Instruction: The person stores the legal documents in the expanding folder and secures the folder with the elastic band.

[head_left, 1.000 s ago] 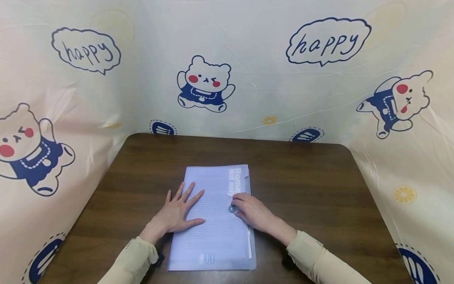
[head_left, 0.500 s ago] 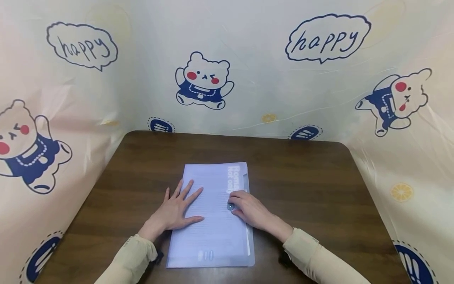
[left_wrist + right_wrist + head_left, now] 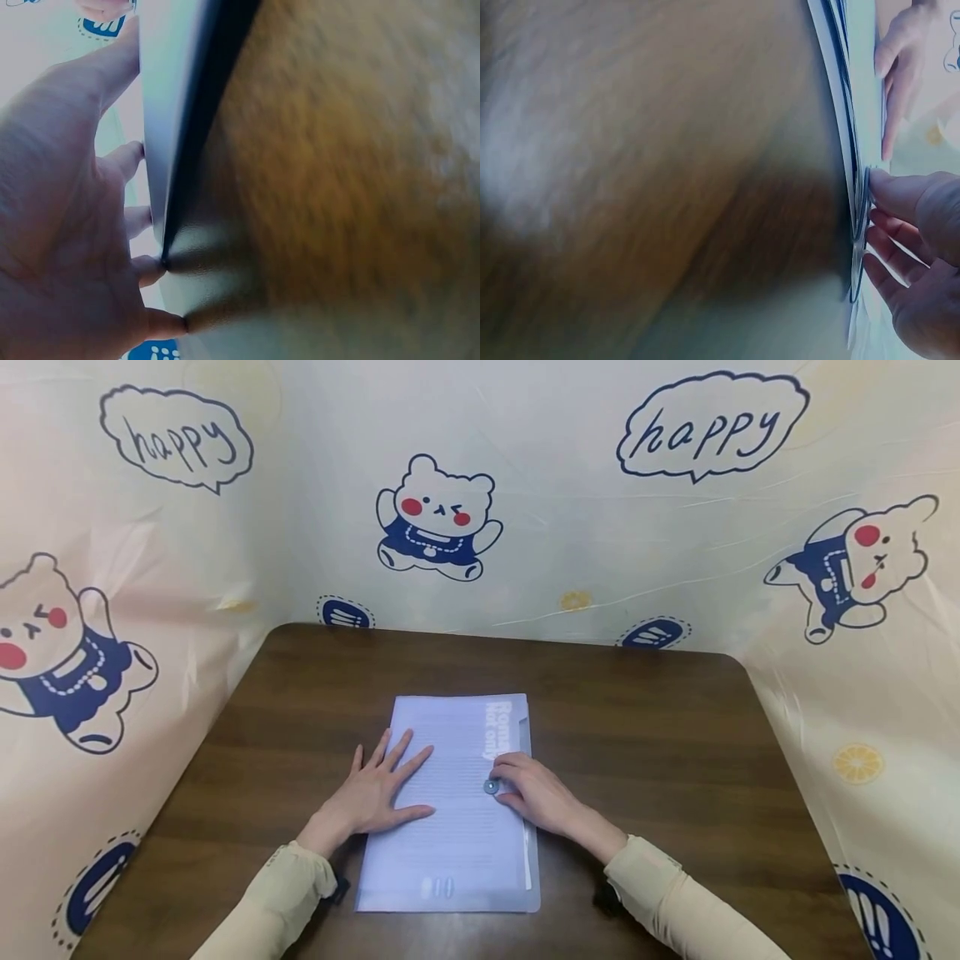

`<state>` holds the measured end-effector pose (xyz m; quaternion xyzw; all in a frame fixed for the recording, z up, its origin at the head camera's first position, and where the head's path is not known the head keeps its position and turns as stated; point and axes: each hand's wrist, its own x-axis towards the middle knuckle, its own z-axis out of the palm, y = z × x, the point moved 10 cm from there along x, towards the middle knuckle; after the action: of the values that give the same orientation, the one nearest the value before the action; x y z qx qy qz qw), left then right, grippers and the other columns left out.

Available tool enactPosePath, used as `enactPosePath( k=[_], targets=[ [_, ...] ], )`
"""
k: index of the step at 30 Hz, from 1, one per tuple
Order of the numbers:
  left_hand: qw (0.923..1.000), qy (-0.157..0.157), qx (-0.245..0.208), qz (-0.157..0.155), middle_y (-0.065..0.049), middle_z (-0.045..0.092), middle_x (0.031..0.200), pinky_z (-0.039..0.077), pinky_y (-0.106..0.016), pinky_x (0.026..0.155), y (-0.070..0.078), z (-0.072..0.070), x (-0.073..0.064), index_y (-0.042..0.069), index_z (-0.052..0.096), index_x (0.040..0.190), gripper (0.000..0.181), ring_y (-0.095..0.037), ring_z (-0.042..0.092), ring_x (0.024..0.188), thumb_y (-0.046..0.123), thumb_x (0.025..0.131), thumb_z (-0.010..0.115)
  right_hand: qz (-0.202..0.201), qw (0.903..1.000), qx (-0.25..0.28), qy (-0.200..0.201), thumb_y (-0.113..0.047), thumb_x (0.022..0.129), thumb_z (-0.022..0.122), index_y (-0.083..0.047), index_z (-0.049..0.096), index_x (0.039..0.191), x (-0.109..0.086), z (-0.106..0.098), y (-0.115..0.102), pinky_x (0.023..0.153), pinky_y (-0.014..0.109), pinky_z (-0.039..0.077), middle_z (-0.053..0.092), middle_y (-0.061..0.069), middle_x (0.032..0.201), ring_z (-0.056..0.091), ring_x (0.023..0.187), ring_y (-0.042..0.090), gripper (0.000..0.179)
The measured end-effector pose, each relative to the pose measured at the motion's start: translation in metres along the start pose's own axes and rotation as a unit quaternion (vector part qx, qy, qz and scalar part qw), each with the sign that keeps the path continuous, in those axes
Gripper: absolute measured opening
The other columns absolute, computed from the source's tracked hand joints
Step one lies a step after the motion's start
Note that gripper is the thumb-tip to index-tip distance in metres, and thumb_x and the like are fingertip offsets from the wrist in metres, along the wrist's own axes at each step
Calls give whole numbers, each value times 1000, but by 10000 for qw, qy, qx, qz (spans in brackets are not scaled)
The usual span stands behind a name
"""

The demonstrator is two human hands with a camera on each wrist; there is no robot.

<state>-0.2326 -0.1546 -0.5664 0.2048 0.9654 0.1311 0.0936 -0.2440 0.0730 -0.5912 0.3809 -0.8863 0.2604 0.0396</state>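
Observation:
A translucent blue-violet document folder (image 3: 450,860) lies flat with printed sheets showing through and white lettering at its upper right. My left hand (image 3: 367,797) rests on the folder's left side, fingers spread straight; in the left wrist view its fingertips touch the surface along the edge. On the right part of the folder sits a small round grey-blue button (image 3: 491,786). My right hand (image 3: 542,793) has bent fingers and thumb around the button's right side. In the right wrist view, the right thumb and fingertips meet the folder (image 3: 859,90), whose layers show edge-on.
A dark brown wooden table (image 3: 637,735) with rounded far corners carries the folder. Pale cloth (image 3: 562,527) printed with bears and "happy" bubbles stands around its back and sides. White paper (image 3: 527,860) sticks out along the folder's right edge.
The head view has tilted slightly, so the scene sits higher. The button shows more fully now, my right fingertips having shifted slightly right. My left hand stays put on the folder.

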Motion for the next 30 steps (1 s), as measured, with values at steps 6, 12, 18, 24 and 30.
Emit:
enactPosePath(
  k=[6, 12, 18, 24, 30],
  targets=[
    [10000, -4, -19, 19, -17, 19, 185, 14, -89, 125, 0, 0, 1, 28, 39, 172, 98, -55, 11, 169, 73, 91, 72, 118, 9998, 161, 77, -16, 94, 87, -11, 77, 127, -7, -10, 6, 112, 48, 58, 73, 7, 134, 67, 131, 26, 34],
    [10000, 8, -7, 16, -18, 20, 184, 14, -89, 125, 0, -1, 0, 28, 39, 172, 98, -55, 12, 169, 73, 91, 72, 348, 9993, 161, 5, -20, 96, 87, -11, 76, 131, -17, -15, 13, 113, 47, 57, 71, 6, 138, 66, 134, 25, 38],
    [10000, 9, 8, 8, -18, 20, 184, 15, -89, 125, 2, -2, -1, 28, 40, 172, 98, -55, 12, 169, 73, 91, 72, 341, 9986, 381, 166, -23, 99, 84, -5, 75, 131, -27, -44, -3, 112, 51, 58, 71, 15, 140, 66, 133, 33, 38],
    [10000, 24, 15, -18, -18, 20, 184, 15, -89, 125, 3, -3, -1, 28, 40, 172, 99, -55, 13, 169, 74, 91, 72, 437, 9986, 133, 262, -30, 98, 86, -10, 75, 134, -41, -43, 8, 111, 52, 58, 71, 10, 142, 66, 134, 30, 43],
    [10000, 27, 29, -28, -18, 19, 185, 14, -88, 126, 0, -1, -1, 28, 39, 172, 99, -54, 12, 170, 75, 91, 72, 602, 9974, 58, 398, -28, 95, 88, -9, 78, 130, -52, -50, 13, 106, 54, 60, 72, 9, 138, 68, 129, 29, 41]
  ],
)
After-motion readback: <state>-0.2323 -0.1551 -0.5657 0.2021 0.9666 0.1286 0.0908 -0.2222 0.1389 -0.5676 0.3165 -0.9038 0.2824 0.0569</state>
